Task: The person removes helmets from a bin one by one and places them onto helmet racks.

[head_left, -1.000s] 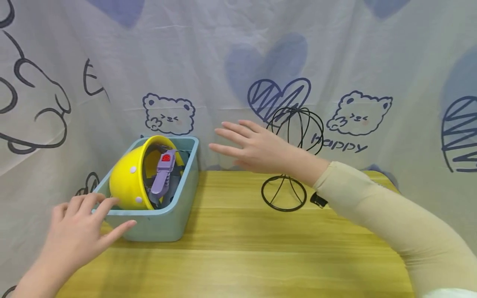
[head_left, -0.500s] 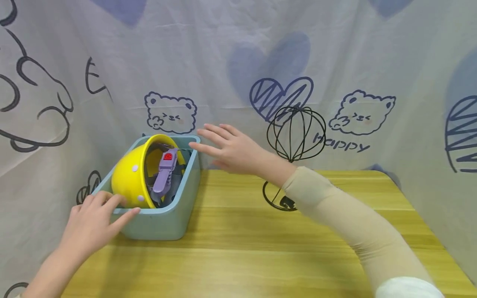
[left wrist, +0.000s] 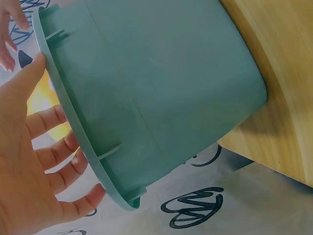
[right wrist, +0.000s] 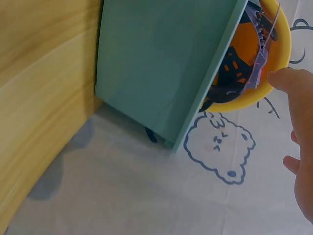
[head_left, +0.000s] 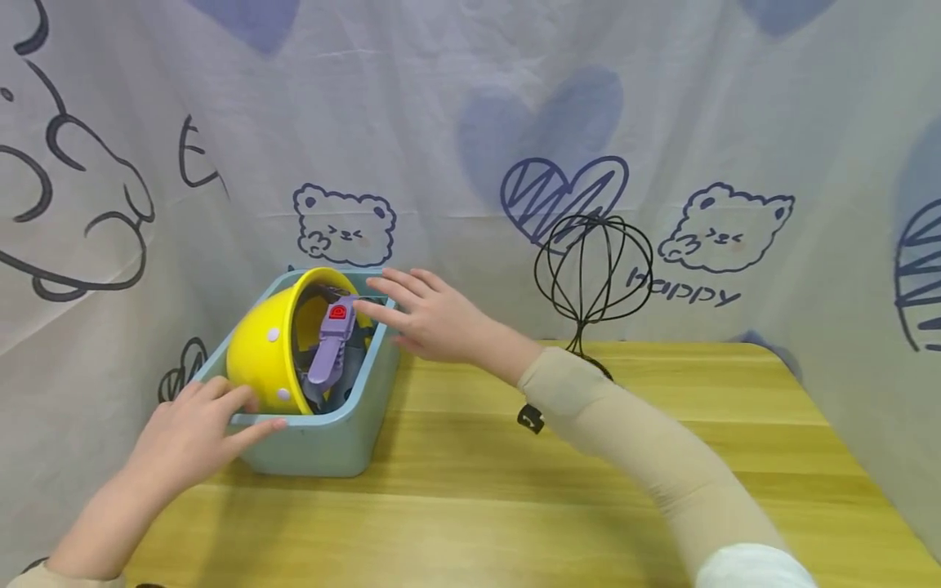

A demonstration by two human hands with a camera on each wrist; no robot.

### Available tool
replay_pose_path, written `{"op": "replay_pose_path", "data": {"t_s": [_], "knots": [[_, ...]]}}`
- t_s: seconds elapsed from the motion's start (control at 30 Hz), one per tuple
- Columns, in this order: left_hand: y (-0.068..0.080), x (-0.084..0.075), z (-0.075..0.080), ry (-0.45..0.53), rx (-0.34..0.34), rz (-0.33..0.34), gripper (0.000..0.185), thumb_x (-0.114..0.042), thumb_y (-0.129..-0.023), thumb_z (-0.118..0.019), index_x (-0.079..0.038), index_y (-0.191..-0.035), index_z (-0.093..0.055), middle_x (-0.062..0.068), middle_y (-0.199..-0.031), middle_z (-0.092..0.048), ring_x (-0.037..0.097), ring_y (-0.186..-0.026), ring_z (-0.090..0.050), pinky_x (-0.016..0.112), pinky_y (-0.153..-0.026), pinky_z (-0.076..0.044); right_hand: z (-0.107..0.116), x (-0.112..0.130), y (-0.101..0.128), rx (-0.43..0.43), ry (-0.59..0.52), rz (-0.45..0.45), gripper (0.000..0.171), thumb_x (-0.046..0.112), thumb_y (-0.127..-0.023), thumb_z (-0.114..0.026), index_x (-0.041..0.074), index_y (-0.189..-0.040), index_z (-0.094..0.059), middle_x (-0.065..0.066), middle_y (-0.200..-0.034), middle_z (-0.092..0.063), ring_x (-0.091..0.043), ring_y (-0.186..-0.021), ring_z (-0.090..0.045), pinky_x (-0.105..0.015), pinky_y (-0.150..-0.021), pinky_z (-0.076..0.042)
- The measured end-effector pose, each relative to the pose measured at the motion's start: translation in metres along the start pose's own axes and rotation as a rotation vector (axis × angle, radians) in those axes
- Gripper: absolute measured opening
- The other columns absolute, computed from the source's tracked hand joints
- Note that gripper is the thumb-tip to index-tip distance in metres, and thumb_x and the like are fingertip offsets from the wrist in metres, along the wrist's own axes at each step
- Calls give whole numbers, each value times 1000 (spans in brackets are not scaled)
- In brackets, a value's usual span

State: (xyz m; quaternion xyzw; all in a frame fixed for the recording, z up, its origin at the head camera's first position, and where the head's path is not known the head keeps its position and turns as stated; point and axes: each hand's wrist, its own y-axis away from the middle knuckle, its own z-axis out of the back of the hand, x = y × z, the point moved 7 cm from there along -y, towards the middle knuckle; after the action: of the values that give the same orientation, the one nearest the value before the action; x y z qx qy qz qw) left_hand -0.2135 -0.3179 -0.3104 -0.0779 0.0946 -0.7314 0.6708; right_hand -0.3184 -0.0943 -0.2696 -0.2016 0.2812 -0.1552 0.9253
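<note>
A yellow hard hat (head_left: 260, 351) lies on its side in a light blue-green plastic bin (head_left: 309, 449), its open underside facing right. Inside the hat show dark straps and a lavender plastic piece (head_left: 329, 347) with a red mark. My left hand (head_left: 187, 433) is at the bin's near left corner, fingers spread loosely over the rim by the hat. In the left wrist view, that hand's fingertips meet the bin's rim (left wrist: 80, 127). My right hand (head_left: 441, 322), fingers extended, reaches over the far right rim, its thumb near the lavender piece. Neither hand grips anything visible.
A black wire stand (head_left: 580, 331) with a cage-like head stands at the back of the wooden table (head_left: 470, 523), its base mostly behind my right forearm. A small black object (head_left: 530, 418) shows beside that forearm. A printed curtain (head_left: 441, 122) hangs behind.
My right hand has moved left, from beside the wire stand to the bin's far right rim. My left hand has shifted right, closer to the hat. The bin and hat stay in place.
</note>
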Motion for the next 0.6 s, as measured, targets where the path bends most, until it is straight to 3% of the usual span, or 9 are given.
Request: {"op": "replay_pose_path", "data": {"t_s": [0.3,0.6], "knots": [[-2,1,1,51,81,49,59,-76,-71,-44,-20,-83,-60,9,-93,-59,27,-78,-48,40,-56,-39,-17,11,-25,-60,-19,-11,65,41,-82,-60,27,-138,-31,-6,-142,-36,-23,-132,-32,-38,-105,-32],[-1,1,1,62,54,56,60,-75,-71,-45,-20,-85,-62,8,-92,-60,26,-78,-49,39,-56,-39,-32,15,-46,-4,-119,-31,72,35,-81,-63,28,-141,-24,-6,-149,-21,-22,-138,-20,-35,-112,-21]]}}
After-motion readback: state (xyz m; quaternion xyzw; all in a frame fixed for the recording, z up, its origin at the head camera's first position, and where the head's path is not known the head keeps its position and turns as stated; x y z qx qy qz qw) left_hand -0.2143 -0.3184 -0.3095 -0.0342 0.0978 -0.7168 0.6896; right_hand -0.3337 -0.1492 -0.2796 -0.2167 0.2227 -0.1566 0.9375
